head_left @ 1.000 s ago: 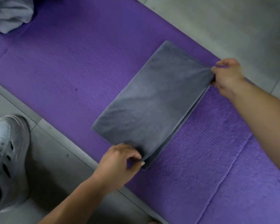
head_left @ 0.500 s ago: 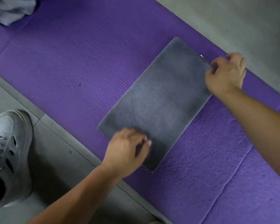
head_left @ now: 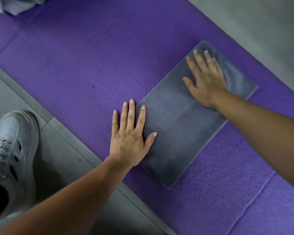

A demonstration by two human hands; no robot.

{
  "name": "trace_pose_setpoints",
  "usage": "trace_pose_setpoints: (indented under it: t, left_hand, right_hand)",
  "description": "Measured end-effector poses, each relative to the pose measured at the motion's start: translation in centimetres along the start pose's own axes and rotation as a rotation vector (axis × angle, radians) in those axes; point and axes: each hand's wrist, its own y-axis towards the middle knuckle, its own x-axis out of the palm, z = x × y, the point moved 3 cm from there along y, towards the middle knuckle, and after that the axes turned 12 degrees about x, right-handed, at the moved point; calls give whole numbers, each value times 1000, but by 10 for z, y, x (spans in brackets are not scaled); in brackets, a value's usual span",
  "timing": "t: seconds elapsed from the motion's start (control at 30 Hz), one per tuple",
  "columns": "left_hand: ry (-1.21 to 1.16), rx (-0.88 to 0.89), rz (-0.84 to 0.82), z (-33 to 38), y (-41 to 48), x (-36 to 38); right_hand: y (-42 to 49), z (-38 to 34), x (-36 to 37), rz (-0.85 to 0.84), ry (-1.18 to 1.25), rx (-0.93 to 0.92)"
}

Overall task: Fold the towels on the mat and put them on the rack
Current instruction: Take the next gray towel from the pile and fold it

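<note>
Down low over a purple ribbed mat [head_left: 75, 65], stretched on the diagonal across the view on a grey tiled floor [head_left: 41, 167]. More bare grey floor beyond the far edge, top right. Off the near edge, on the tiles, a pale mesh shoe [head_left: 12, 141], toe toward the mat. Way up the mat's left stretch, a crumpled light-grey bundle [head_left: 15, 5], mostly cut off by the frame. A fold line across the mat toward its right end.

And there, mid-mat: a dark grey towel [head_left: 176, 133], folded to a neat rectangle, lying flat. Long axis straight across the mat, near edge to far edge, square to the mat's own run. Near short end just inside the near edge and parallel to it, with stacked layers showing at its right corner. Far short end close to the far edge, not over it.

Left hand [head_left: 129, 139] planted palm-down on the near end's left corner, fingers straight and fanned apart, thumb out on the towel, the outer fingers lying past the towel's long side on bare mat. Right hand [head_left: 207, 82] flat on the far end, fingers straight and slightly apart, pointing at the far corner, with a soft ripple in the towel right beside it.
</note>
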Motion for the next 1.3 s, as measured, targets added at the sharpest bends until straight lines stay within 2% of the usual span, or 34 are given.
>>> trace_pose_setpoints:
  t: [0.17,0.27,0.3,0.4,0.5,0.57,0.73,0.93,1.03,1.2,1.3]
  left_hand:
    - [-210,-69,53,-11,-1,-15]
    - [-311,-148,207,-32,-1,-33]
    - [-361,-195,209,-39,-2,-37]
    - [-458,-358,95,-54,-4,-41]
    - [-478,-424,1,-62,-5,-43]
    - [-528,-427,-15,-65,-5,-46]
    - [-624,-439,86,-73,-4,-59]
    - [-598,-490,257,-124,19,-84]
    - [-714,-523,303,-149,31,-93]
    - [-975,-375,404,-137,18,-96]
    - [-957,-188,409,-105,0,-86]
  right_hand:
    - [24,-2,-25,90,10,28]
    - [46,-7,-44,21,126,-77]
    - [51,-7,-49,-20,162,-91]
    - [62,0,-58,-89,132,-95]
    - [66,6,-65,-108,69,-70]
    - [66,8,-70,-78,70,-82]
    - [75,-5,-84,30,103,-109]
    - [111,-46,-103,151,218,-87]
    - [125,-57,-111,189,268,-34]
    - [108,-46,-117,212,333,-19]
    - [81,-22,-113,192,309,-74]
